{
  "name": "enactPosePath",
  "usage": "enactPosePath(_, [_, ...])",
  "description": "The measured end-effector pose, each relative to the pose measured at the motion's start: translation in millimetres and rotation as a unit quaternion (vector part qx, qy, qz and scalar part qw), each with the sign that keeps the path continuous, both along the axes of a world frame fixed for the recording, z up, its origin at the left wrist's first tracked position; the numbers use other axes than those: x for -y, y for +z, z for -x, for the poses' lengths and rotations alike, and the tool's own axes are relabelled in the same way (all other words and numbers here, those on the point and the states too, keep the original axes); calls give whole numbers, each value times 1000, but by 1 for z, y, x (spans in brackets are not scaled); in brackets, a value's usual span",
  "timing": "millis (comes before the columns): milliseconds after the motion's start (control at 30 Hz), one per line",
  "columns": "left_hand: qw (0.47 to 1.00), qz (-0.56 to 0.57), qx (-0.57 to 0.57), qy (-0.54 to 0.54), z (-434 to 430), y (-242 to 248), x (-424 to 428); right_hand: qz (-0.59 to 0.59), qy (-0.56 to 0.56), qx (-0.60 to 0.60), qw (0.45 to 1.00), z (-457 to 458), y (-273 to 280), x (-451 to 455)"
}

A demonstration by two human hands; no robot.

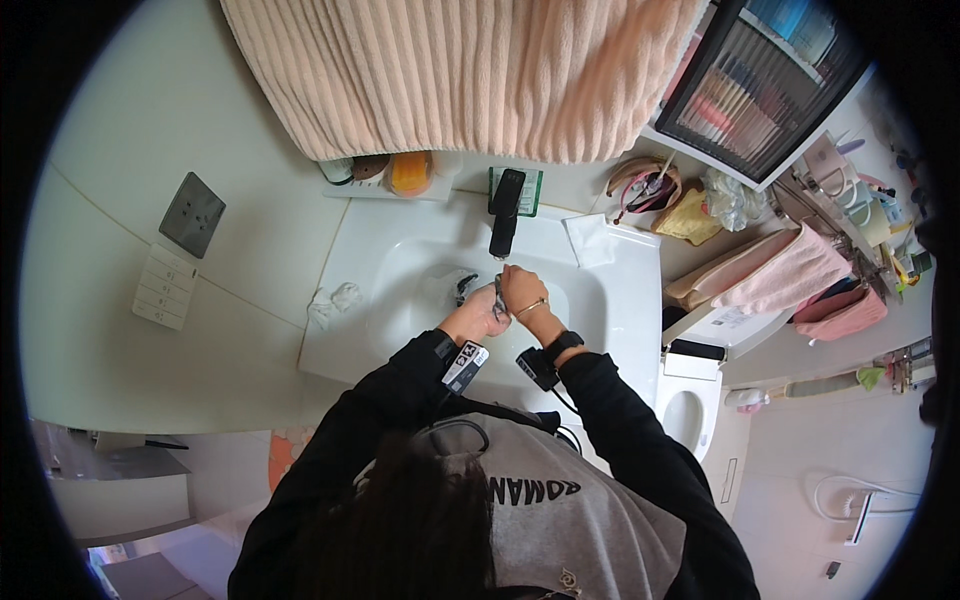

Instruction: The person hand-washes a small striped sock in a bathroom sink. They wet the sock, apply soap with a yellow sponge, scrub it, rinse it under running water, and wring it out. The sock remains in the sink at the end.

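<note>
Both hands are together over the white washbasin, just in front of a black tap. My left hand is turned palm up, its fingers curled under a small wet-looking grey cloth item. My right hand is closed in a fist on the same item, pressed against the left; most of it is hidden between them. Beyond my left hand, a black-and-white item lies in the basin, too blurred to name.
Crumpled white tissue lies on the basin's left rim, and a folded white cloth on the right. A pink ribbed towel hangs over the back. A toilet stands to the right. Wall sockets are on the left.
</note>
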State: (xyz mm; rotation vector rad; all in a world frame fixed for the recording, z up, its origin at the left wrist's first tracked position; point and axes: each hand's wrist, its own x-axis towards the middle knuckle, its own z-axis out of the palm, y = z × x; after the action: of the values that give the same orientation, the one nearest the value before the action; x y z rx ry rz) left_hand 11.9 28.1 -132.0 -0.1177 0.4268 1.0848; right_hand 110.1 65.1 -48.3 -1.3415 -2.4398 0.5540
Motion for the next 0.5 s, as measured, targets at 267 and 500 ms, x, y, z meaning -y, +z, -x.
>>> enactPosePath(267, [995, 102, 12, -14, -8, 56, 16, 4, 40, -25, 999, -4, -28, -24])
enactPosePath(500, [975, 144, -91, 146, 9, 55, 14, 425, -2, -295, 855, -27, -20, -27])
